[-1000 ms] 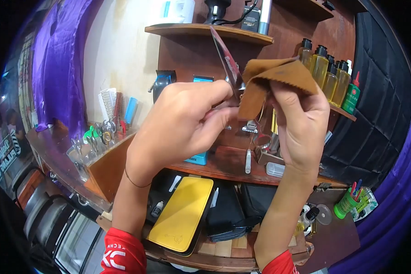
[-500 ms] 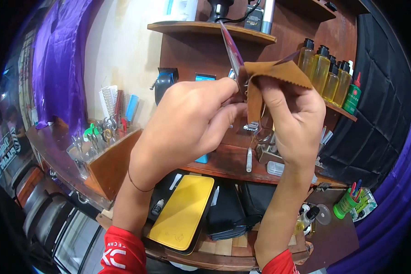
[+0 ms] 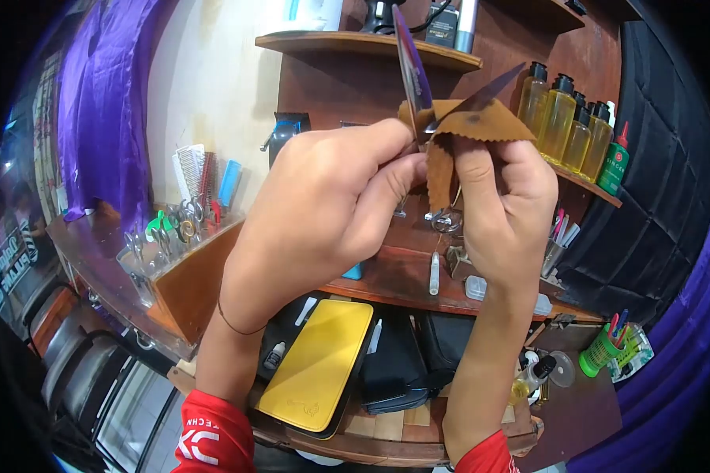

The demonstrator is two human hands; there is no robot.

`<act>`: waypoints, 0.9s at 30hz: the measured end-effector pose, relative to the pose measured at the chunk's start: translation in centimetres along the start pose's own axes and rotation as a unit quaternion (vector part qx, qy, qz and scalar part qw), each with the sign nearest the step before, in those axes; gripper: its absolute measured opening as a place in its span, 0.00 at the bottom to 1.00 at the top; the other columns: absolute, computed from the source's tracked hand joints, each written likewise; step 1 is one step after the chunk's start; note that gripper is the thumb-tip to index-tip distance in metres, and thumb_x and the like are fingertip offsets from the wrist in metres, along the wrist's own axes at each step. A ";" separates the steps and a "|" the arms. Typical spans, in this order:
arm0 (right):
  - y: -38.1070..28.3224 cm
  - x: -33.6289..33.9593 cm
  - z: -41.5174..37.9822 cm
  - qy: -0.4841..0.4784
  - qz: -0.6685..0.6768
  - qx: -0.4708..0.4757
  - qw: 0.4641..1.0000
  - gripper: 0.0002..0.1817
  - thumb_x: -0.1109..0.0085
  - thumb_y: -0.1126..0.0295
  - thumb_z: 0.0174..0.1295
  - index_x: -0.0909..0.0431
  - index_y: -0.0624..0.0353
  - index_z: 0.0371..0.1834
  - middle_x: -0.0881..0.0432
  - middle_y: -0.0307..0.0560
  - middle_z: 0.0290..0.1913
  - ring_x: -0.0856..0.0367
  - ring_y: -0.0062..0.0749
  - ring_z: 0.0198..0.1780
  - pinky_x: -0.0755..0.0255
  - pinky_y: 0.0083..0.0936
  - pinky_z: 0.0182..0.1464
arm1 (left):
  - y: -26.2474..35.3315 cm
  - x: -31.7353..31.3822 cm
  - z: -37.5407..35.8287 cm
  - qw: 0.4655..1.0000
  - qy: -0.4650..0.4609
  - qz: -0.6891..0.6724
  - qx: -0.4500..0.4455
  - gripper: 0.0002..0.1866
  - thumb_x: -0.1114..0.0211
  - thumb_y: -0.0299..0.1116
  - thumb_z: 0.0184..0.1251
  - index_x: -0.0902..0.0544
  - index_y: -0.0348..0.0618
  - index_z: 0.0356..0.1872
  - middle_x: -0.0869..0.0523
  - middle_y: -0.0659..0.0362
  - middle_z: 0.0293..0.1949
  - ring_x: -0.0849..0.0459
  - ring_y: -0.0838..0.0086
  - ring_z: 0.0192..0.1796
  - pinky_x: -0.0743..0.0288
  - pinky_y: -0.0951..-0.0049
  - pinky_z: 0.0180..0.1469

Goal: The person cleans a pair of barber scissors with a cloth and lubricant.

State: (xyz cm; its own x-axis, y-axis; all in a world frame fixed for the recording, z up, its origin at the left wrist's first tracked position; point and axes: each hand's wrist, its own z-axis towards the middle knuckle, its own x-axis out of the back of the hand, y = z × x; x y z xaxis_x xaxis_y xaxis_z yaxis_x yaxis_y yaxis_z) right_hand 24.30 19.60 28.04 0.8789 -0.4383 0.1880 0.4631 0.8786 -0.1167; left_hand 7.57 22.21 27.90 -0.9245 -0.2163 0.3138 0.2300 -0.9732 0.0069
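Raised in the middle of the view, my left hand point(image 3: 323, 193) is closed on the scissors point(image 3: 415, 75), at the lower part of one blade near the pivot. The two blades stand spread apart, pointing upward. My right hand point(image 3: 509, 205) pinches a brown cloth point(image 3: 485, 122) with a zigzag edge, thumb in front and fingers behind. The cloth is folded over around the base of the right blade, and a flap hangs down between my hands. The scissors' finger rings show partly below the cloth.
Below my hands, a yellow case point(image 3: 317, 366) lies beside black pouches point(image 3: 393, 359). A wooden holder point(image 3: 197, 284) with scissors and combs stands left. Oil bottles point(image 3: 556, 118) line a right shelf, and a green basket point(image 3: 598, 355) of pens stands lower right.
The scissor blades have come into fuller view, now spread in a wide V. The cloth has shifted along the right blade, and its flap has turned. Both hands stay in nearly the same place.
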 end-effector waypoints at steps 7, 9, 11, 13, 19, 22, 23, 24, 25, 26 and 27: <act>-0.2 1.1 0.0 -0.049 0.096 -0.012 0.994 0.10 0.46 0.75 0.67 0.23 0.70 0.47 0.17 0.44 0.40 0.20 0.21 0.38 0.25 0.17 0.42 | -0.1 -0.2 -0.2 0.999 -0.025 -0.044 -0.004 0.06 0.46 0.23 0.65 0.21 0.32 0.36 0.26 0.55 0.19 0.30 0.74 0.21 0.34 0.75 0.26; -0.1 0.6 0.0 -0.031 0.043 0.019 0.998 0.10 0.46 0.75 0.67 0.23 0.70 0.47 0.17 0.44 0.40 0.20 0.20 0.37 0.26 0.17 0.41 | -0.1 -0.4 -0.2 0.999 -0.014 -0.050 0.000 0.06 0.46 0.23 0.66 0.21 0.32 0.37 0.25 0.55 0.19 0.29 0.74 0.21 0.33 0.75 0.26; 0.2 -0.1 0.1 0.032 0.005 0.012 0.999 0.08 0.40 0.73 0.62 0.21 0.68 0.40 0.19 0.46 0.29 0.24 0.22 0.27 0.31 0.20 0.30 | -0.2 -0.3 -0.2 1.000 -0.012 -0.027 0.003 0.07 0.46 0.24 0.66 0.20 0.32 0.38 0.25 0.54 0.19 0.29 0.74 0.21 0.33 0.75 0.26; 0.6 -0.1 0.2 0.030 -0.030 0.044 0.998 0.08 0.41 0.73 0.62 0.21 0.68 0.39 0.20 0.48 0.28 0.24 0.24 0.26 0.31 0.21 0.30 | -0.2 -0.2 -0.1 1.000 -0.012 -0.022 0.011 0.05 0.44 0.25 0.65 0.22 0.33 0.33 0.24 0.50 0.20 0.26 0.61 0.23 0.32 0.68 0.26; -0.2 0.0 -0.1 0.006 0.054 -0.038 0.998 0.09 0.47 0.72 0.68 0.22 0.69 0.42 0.19 0.42 0.30 0.24 0.17 0.28 0.31 0.15 0.30 | 0.7 0.4 0.1 0.988 -0.045 -0.098 0.109 0.12 0.46 0.31 0.71 0.23 0.33 0.31 0.27 0.55 0.19 0.31 0.67 0.22 0.37 0.73 0.24; 0.0 0.5 -0.2 -0.013 0.126 -0.038 0.991 0.11 0.49 0.71 0.70 0.23 0.69 0.46 0.19 0.39 0.33 0.24 0.14 0.30 0.31 0.11 0.32 | 0.9 0.3 -0.1 0.976 -0.049 -0.161 0.137 0.14 0.50 0.33 0.76 0.22 0.33 0.34 0.30 0.67 0.17 0.36 0.86 0.20 0.42 0.82 0.22; 0.2 0.5 -0.2 -0.020 0.154 -0.033 0.987 0.11 0.48 0.71 0.70 0.23 0.69 0.47 0.18 0.40 0.35 0.23 0.15 0.32 0.29 0.13 0.35 | 0.9 0.2 -0.1 0.971 -0.035 -0.191 0.138 0.15 0.50 0.34 0.76 0.22 0.33 0.32 0.30 0.69 0.17 0.37 0.87 0.21 0.43 0.84 0.22; 0.3 0.6 -0.2 -0.027 0.181 -0.027 0.983 0.11 0.47 0.71 0.69 0.23 0.69 0.47 0.18 0.42 0.37 0.22 0.17 0.35 0.28 0.15 0.37 | 0.9 0.1 -0.1 0.971 -0.035 -0.191 0.137 0.15 0.50 0.34 0.76 0.22 0.33 0.32 0.30 0.69 0.17 0.37 0.87 0.21 0.43 0.84 0.22; 0.2 0.6 -0.2 -0.026 0.181 -0.027 0.983 0.11 0.47 0.71 0.69 0.23 0.69 0.47 0.18 0.42 0.37 0.22 0.17 0.35 0.28 0.15 0.37 | 0.9 0.1 -0.1 0.977 -0.038 -0.174 0.116 0.14 0.50 0.32 0.75 0.23 0.33 0.32 0.29 0.67 0.18 0.36 0.86 0.20 0.41 0.83 0.22; -0.1 0.6 -0.2 -0.024 0.161 -0.034 0.986 0.11 0.46 0.72 0.69 0.24 0.69 0.48 0.17 0.43 0.39 0.21 0.19 0.37 0.27 0.16 0.40 | 0.9 0.1 -0.1 0.982 -0.041 -0.156 0.093 0.13 0.50 0.30 0.74 0.23 0.33 0.31 0.29 0.65 0.18 0.35 0.85 0.20 0.40 0.82 0.22; -0.3 0.5 -0.2 -0.022 0.141 -0.042 0.989 0.12 0.45 0.72 0.68 0.24 0.69 0.48 0.17 0.44 0.41 0.20 0.20 0.40 0.26 0.18 0.43 | 1.0 0.3 0.0 0.983 -0.041 -0.156 0.093 0.13 0.50 0.30 0.74 0.23 0.33 0.31 0.29 0.65 0.18 0.35 0.85 0.20 0.40 0.82 0.22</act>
State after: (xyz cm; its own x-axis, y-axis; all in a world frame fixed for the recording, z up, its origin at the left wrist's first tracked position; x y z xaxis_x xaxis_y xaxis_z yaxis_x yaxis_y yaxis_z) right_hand 24.67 19.06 27.94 0.9695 -0.1685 0.1778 0.2102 0.9449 -0.2510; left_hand 7.58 21.13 28.02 -0.9328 0.1050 0.3447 -0.0023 -0.9583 0.2857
